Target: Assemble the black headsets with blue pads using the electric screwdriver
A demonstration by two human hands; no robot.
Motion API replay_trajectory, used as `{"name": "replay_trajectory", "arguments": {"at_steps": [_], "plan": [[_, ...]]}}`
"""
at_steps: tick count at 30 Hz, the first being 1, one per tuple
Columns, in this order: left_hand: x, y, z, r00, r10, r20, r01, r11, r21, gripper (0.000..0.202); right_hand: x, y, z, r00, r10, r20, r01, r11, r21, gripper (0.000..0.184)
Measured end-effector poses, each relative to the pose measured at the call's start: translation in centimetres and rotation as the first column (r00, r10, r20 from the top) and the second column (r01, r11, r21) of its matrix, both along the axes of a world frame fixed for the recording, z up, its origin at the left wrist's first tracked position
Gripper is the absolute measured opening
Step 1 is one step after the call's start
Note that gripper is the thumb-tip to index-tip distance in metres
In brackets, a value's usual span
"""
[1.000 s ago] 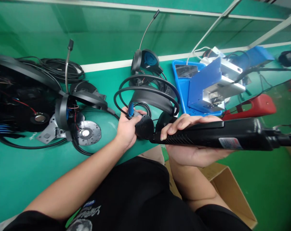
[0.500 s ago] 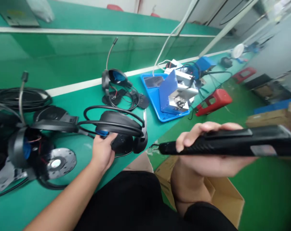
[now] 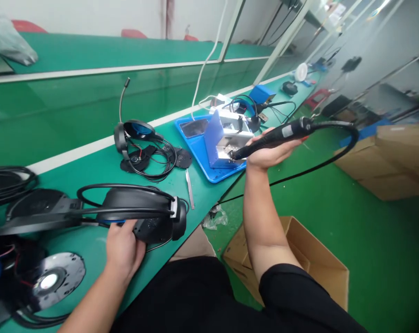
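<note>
The person's left hand [image 3: 122, 252] holds a closed grip on the black headset [image 3: 138, 203], pinching it around the earcup low on the green surface [image 3: 199, 203], with a second headset [image 3: 136, 138] and a pair of tweezers [image 3: 189, 189] lying farther off. To the right, the right hand [image 3: 268, 155] wraps its grip around a black corded handheld tool [image 3: 275, 139], raised with its tip pointing left toward a silver-and-blue fixture [image 3: 226, 138] on a blue tray [image 3: 209, 172].

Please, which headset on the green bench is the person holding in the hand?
The black headset with the padded headband, held in the left hand. The others, like the one with the thin microphone boom, lie untouched on the bench.
</note>
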State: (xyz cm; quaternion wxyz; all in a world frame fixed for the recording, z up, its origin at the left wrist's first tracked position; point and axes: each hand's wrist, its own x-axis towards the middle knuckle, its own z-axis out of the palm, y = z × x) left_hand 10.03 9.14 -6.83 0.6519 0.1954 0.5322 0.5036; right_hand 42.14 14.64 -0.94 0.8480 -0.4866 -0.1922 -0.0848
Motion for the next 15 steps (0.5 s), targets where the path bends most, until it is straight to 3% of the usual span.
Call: {"name": "replay_trajectory", "arguments": {"at_steps": [5,7,9,12,15], "plan": [[0.0,0.1,0.0,0.999,0.04,0.029,-0.039,0.999,-0.014,0.059,0.4,-2.0,0.7,0.998,0.056,-0.031,-0.057,0.998,-0.021,0.067],[0.0,0.1,-0.3,0.997,0.055,0.053,-0.054,0.998,-0.016,0.058,-0.6,-3.9,1.5,0.99,0.143,-0.02,-0.143,0.989,-0.02,0.07],[0.0,0.2,-0.7,0.993,0.07,0.095,-0.069,0.998,-0.008,0.056,-3.1,-6.3,2.5,0.952,0.304,-0.043,-0.304,0.953,0.005,0.07],[-0.1,0.0,-1.6,0.981,0.081,0.178,-0.083,0.997,0.003,0.052,-8.9,-9.6,3.8,0.834,0.532,-0.143,-0.534,0.845,0.032,0.057],[-0.2,-0.2,-2.5,0.973,0.082,0.216,-0.089,0.996,0.024,0.046,-15.4,-10.7,4.3,0.718,0.656,-0.233,-0.674,0.739,0.001,0.056]]}}
